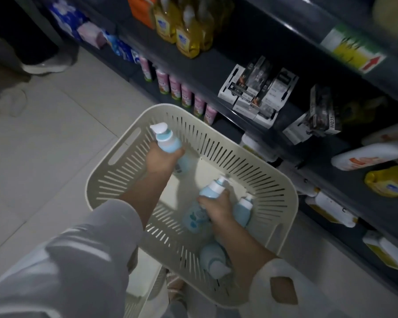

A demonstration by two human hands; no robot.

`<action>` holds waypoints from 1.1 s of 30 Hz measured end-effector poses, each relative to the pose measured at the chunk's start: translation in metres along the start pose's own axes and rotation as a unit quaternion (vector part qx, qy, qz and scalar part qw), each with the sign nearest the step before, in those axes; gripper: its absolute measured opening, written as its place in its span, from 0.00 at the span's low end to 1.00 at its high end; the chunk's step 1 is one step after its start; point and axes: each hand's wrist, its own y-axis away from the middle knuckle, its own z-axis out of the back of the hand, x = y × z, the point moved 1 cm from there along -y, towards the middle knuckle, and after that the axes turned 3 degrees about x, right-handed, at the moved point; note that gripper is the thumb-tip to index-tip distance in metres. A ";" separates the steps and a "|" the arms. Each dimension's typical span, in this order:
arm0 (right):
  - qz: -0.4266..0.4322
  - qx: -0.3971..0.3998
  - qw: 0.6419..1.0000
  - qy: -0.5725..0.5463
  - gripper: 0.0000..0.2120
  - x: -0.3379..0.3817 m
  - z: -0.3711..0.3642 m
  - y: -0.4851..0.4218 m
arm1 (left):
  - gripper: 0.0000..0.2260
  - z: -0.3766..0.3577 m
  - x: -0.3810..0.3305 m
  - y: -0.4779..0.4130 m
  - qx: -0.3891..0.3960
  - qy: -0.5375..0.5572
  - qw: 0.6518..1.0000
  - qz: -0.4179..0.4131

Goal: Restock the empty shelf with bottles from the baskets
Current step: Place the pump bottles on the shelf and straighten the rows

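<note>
The left hand [163,160] is curled round the body of a blue pump bottle, the left bottle [167,141], which it holds upright at the far left of the basket [101,177], its white pump above the rim. The right hand [217,206] grips a second one, the right bottle [208,190], low in the middle of the basket, with fingers wrapped over its shoulder and the pump pointing far and right. Both hands are full; neither bottle has left the basket.

Three more blue bottles show inside: one [242,206] just right of the right hand, one [193,220] partly under that hand, and one [213,258] lying on its side at the near end. The basket bottom between the hands is bare.

To the right stand dark shelves [228,63]. They carry yellow bottles [186,37] at the far end, a row of pink cans [186,95] lower down, and boxes [255,92] nearer. No blue bottle shows on any shelf, and I cannot tell which board is the one to fill.

As I judge it, the restocking is at an early or middle stage: two bottles are in hand to be lifted out and set on the shelf, and at least three wait in the basket after them.
</note>
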 end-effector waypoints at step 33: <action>0.440 -0.333 0.827 -0.105 0.26 0.065 0.537 0.448 | 0.25 -0.092 -0.361 0.547 0.283 -0.135 0.780 -0.542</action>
